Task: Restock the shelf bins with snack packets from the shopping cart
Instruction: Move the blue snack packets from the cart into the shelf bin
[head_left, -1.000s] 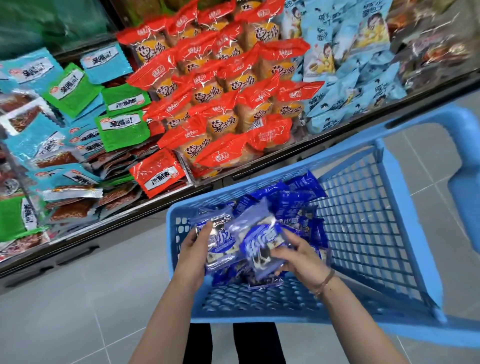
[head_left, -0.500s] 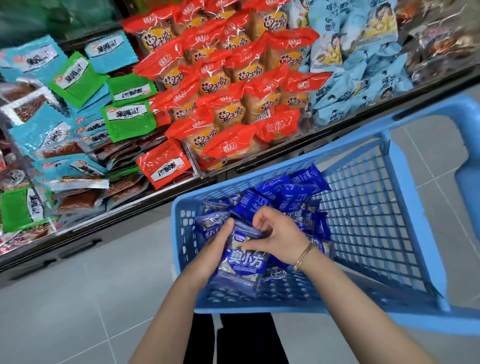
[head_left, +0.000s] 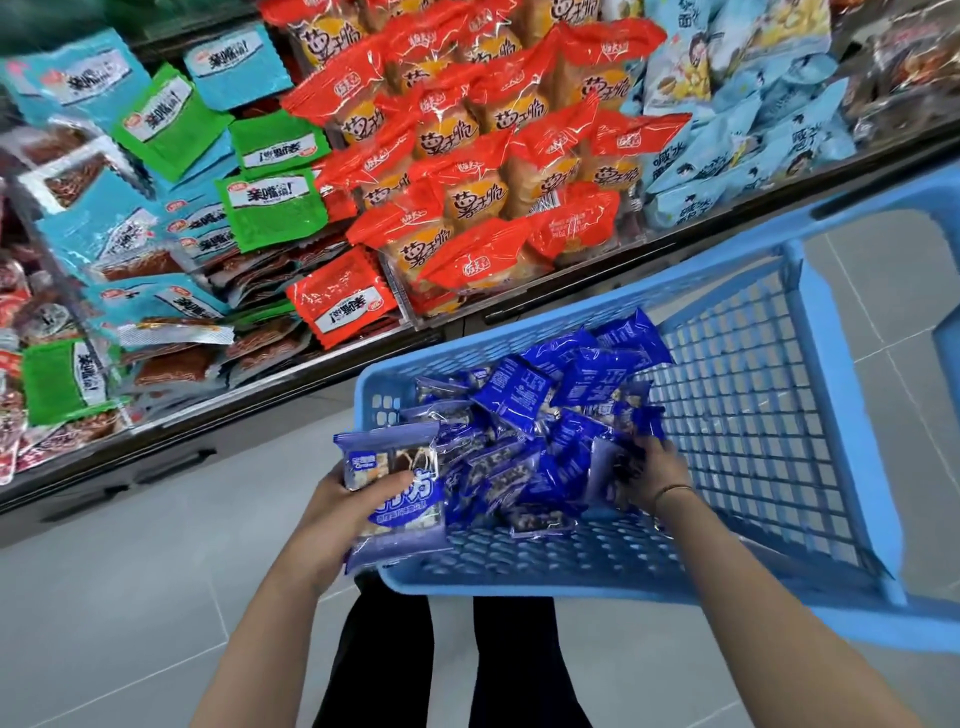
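Observation:
A light blue shopping cart (head_left: 831, 415) holds a heap of dark blue snack packets (head_left: 524, 395). My left hand (head_left: 343, 504) grips a stack of these blue packets (head_left: 400, 493) over the cart's near left corner, thumb across the front. My right hand (head_left: 649, 467) reaches into the heap and curls its fingers round another blue packet (head_left: 605, 467). Behind the cart, the shelf bins (head_left: 519, 306) hold red, green and pale blue snack packets.
Red packets (head_left: 467, 156) fill the middle bin, green and teal ones (head_left: 171, 156) the left, pale blue ones (head_left: 753, 104) the right. Grey tiled floor (head_left: 130, 597) lies between shelf and cart. The cart's handle (head_left: 935, 519) is at the right.
My left hand has drawn the stack of packets back to the cart's near left corner. My right hand has let go of it and moved right into the heap.

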